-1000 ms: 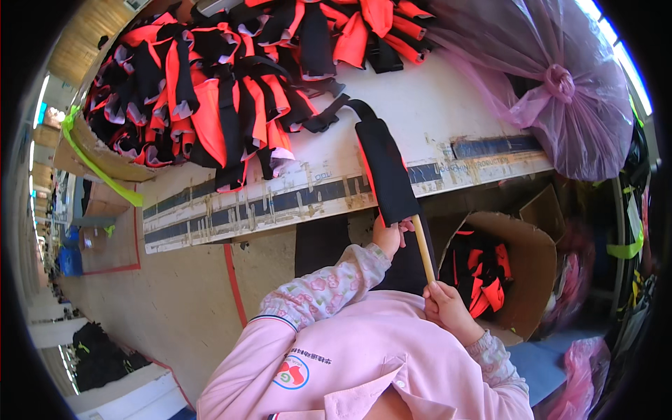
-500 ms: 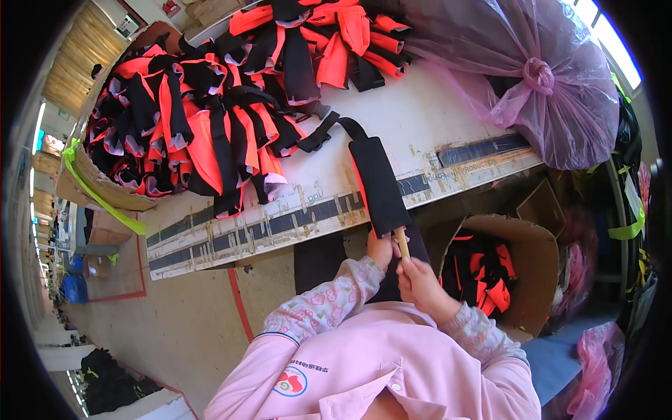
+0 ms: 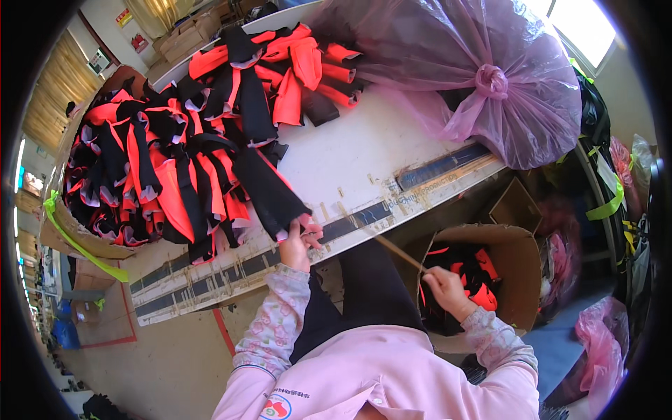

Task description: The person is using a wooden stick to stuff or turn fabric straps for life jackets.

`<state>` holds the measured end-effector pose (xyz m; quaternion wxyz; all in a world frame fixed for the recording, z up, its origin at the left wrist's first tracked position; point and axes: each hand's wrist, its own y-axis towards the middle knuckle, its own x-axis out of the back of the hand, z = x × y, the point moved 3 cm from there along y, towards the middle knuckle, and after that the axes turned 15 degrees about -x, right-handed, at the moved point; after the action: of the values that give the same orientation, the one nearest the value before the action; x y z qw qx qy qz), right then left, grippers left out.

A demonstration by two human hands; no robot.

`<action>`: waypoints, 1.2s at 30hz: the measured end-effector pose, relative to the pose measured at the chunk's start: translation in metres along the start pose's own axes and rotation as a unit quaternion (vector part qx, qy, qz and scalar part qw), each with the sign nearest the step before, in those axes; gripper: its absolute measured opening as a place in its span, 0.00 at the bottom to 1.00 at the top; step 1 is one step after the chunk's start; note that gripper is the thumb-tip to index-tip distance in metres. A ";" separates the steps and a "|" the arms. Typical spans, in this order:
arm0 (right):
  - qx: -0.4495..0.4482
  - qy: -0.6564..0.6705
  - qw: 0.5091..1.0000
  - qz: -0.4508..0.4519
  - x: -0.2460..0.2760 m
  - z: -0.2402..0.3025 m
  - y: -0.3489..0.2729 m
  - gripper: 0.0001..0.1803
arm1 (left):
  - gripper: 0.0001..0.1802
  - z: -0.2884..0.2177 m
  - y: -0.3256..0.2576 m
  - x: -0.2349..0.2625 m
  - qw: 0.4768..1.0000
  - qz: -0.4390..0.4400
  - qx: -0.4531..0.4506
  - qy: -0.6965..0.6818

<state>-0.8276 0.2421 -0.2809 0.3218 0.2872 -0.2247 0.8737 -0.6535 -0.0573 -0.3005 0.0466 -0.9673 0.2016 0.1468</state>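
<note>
My left hand [image 3: 297,246] is closed on the lower end of a black fabric sleeve [image 3: 266,190] with an orange-pink edge. The sleeve lies slanting on the table's near side, its far end against the pile. Away to the right, my right hand [image 3: 450,292] grips a thin wooden stick [image 3: 400,253]. The stick points up and left toward the table edge, bare and apart from the sleeve; its far tip is blurred. Many similar black and orange sleeves [image 3: 178,189] are heaped at the left, spilling from a carton onto the table.
The white table [image 3: 336,150] has a worn, taped front edge. A tied, translucent purple bag [image 3: 518,91] sits at its right end. Below, an open cardboard box [image 3: 514,255] holds more black and orange pieces. A pink plastic bag [image 3: 602,336] lies at the lower right.
The sleeve has come off the stick. My left hand has carried it left toward the pile, while my right hand has moved right with the stick. The head view has shifted too.
</note>
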 end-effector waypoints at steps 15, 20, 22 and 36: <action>0.190 -0.325 0.844 -0.383 0.129 0.108 0.320 0.08 | 0.21 0.035 -0.011 -0.011 0.981 0.111 0.153 -0.030; -0.068 -0.494 0.786 -0.364 0.151 0.069 0.370 0.19 | 0.21 0.031 -0.014 -0.011 0.978 0.109 0.178 0.003; -0.058 -0.506 0.782 -0.360 0.149 0.059 0.373 0.20 | 0.21 0.034 -0.013 -0.012 0.979 0.107 0.171 0.005; 0.155 -0.285 0.893 -0.312 0.122 0.127 0.294 0.05 | 0.19 0.024 -0.010 -0.017 0.984 0.112 0.136 0.003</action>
<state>-1.0625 0.0183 -0.1700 0.4513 0.6257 -0.0675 0.6327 -0.6710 -0.0384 -0.3182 0.1608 -0.9236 0.3269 0.1192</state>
